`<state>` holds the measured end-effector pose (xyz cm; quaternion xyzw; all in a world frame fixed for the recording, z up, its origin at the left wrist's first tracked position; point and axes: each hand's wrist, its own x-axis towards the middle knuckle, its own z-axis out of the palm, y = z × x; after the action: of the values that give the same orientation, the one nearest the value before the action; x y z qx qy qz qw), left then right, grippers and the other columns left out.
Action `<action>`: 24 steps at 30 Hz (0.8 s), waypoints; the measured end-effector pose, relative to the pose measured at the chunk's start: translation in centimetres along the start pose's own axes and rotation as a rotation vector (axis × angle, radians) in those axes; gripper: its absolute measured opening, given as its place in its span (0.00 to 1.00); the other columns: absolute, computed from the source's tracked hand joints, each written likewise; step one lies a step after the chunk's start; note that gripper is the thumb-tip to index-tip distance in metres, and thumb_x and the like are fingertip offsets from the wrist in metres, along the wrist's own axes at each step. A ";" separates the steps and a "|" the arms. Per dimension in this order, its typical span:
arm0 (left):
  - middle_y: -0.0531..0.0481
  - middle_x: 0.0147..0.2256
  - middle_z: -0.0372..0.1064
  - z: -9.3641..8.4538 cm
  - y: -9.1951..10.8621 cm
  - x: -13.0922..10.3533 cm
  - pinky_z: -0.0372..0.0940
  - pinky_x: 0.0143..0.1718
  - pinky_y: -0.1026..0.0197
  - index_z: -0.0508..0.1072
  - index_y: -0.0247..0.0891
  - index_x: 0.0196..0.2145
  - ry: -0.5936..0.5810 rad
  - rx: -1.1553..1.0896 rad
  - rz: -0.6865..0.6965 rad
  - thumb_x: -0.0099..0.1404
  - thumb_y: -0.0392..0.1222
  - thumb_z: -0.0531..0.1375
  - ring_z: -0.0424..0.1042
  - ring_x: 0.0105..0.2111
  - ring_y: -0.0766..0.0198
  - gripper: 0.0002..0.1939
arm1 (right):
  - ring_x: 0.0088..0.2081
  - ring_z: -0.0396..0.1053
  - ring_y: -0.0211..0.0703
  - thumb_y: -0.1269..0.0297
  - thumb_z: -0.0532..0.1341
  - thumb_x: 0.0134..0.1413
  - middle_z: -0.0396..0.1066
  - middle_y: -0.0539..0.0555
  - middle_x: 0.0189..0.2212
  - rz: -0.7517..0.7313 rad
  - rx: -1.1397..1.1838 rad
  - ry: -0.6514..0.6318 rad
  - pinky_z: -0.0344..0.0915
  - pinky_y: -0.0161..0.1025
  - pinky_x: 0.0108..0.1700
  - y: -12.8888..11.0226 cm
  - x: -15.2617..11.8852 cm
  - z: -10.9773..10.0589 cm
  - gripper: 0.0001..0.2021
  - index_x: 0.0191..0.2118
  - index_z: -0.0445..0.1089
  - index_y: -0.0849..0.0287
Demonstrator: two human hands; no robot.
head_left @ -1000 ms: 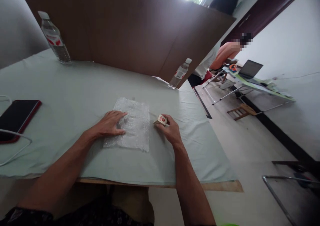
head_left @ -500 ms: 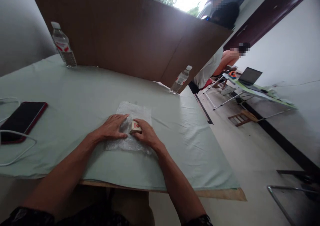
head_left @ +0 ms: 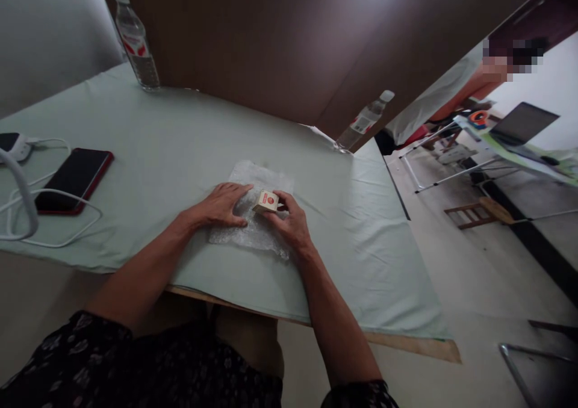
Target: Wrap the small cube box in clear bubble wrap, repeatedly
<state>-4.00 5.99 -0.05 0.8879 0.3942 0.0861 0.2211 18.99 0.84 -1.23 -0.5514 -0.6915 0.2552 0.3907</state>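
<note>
A small cream box (head_left: 267,201) with red print is held in my right hand (head_left: 291,218), thumb and fingers on its right side. Under it a sheet of bubble wrap (head_left: 248,238) lies spread on the cloth-covered table (head_left: 180,131). My left hand (head_left: 223,205) rests on the left part of the wrap, thumb and fingers apart, with nothing between them. A short gap separates its fingertips from the box.
A red-edged phone (head_left: 76,180) and white cables (head_left: 67,242) lie at the left. One water bottle (head_left: 138,50) stands at the back left, another bottle (head_left: 366,120) at the back right, before a brown board (head_left: 253,53). A laptop (head_left: 524,125) sits on a farther table.
The view has tilted down and shifted left, so things appear farther right. My right hand still holds the box, which now shows more of its printed face. My left hand remains spread on the wrap.
</note>
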 end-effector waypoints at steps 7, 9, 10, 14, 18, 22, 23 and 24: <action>0.39 0.67 0.56 0.1 -0.3 0.0 0.47 0.67 0.44 0.49 0.39 0.70 0.005 -0.001 0.023 0.58 0.57 0.64 0.53 0.67 0.42 0.49 | 0.55 0.70 0.54 0.63 0.67 0.50 0.72 0.60 0.57 -0.017 -0.125 -0.114 0.65 0.55 0.60 1.0 0.0 0.7 0.29 0.59 0.66 0.57; 0.39 0.67 0.56 0.1 -0.3 0.1 0.47 0.67 0.44 0.50 0.40 0.70 0.009 -0.006 0.033 0.57 0.58 0.64 0.54 0.67 0.43 0.49 | 0.56 0.70 0.54 0.63 0.66 0.51 0.71 0.60 0.58 -0.019 -0.123 -0.118 0.64 0.55 0.61 1.2 -0.1 0.7 0.29 0.60 0.65 0.56; 0.39 0.67 0.56 0.1 -0.4 0.1 0.47 0.67 0.45 0.50 0.40 0.70 0.008 -0.006 0.032 0.57 0.58 0.64 0.54 0.67 0.43 0.49 | 0.56 0.70 0.54 0.63 0.66 0.51 0.71 0.59 0.58 -0.016 -0.122 -0.119 0.63 0.55 0.61 1.2 -0.1 0.7 0.29 0.60 0.65 0.55; 0.36 0.67 0.56 0.0 -0.2 0.0 0.46 0.68 0.46 0.50 0.34 0.70 -0.015 -0.001 0.009 0.58 0.57 0.64 0.54 0.67 0.43 0.49 | 0.56 0.70 0.54 0.62 0.66 0.52 0.71 0.59 0.58 -0.015 -0.109 -0.107 0.63 0.55 0.61 1.2 -0.2 0.8 0.29 0.61 0.65 0.55; 0.36 0.67 0.56 -0.1 0.0 0.0 0.46 0.68 0.46 0.50 0.34 0.70 -0.024 0.004 0.000 0.58 0.56 0.64 0.53 0.67 0.43 0.50 | 0.57 0.69 0.55 0.62 0.67 0.52 0.71 0.60 0.58 -0.013 -0.125 -0.088 0.63 0.55 0.61 1.2 -0.2 1.1 0.29 0.61 0.65 0.56; 0.37 0.66 0.57 0.0 -0.1 0.0 0.47 0.67 0.45 0.50 0.36 0.70 -0.008 0.000 0.007 0.58 0.55 0.64 0.54 0.67 0.44 0.49 | 0.57 0.69 0.55 0.62 0.67 0.52 0.71 0.59 0.58 -0.018 -0.138 -0.091 0.62 0.55 0.61 1.1 -0.3 1.1 0.29 0.61 0.65 0.55; 0.37 0.66 0.57 0.0 -0.1 0.0 0.47 0.67 0.45 0.50 0.36 0.70 -0.004 0.000 0.012 0.58 0.55 0.64 0.54 0.67 0.43 0.48 | 0.57 0.69 0.55 0.62 0.67 0.52 0.71 0.59 0.58 -0.020 -0.140 -0.090 0.62 0.56 0.61 1.1 -0.3 1.1 0.29 0.61 0.65 0.55; 0.37 0.66 0.57 0.1 -0.2 0.0 0.47 0.67 0.45 0.50 0.37 0.70 -0.001 0.002 0.016 0.58 0.55 0.64 0.54 0.67 0.44 0.48 | 0.57 0.69 0.55 0.62 0.67 0.52 0.71 0.59 0.58 -0.021 -0.142 -0.088 0.62 0.56 0.61 1.0 -0.3 1.0 0.29 0.61 0.65 0.55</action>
<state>-4.07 6.10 -0.19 0.8912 0.3871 0.0872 0.2196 18.74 0.94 -2.71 -0.5588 -0.7300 0.2255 0.3224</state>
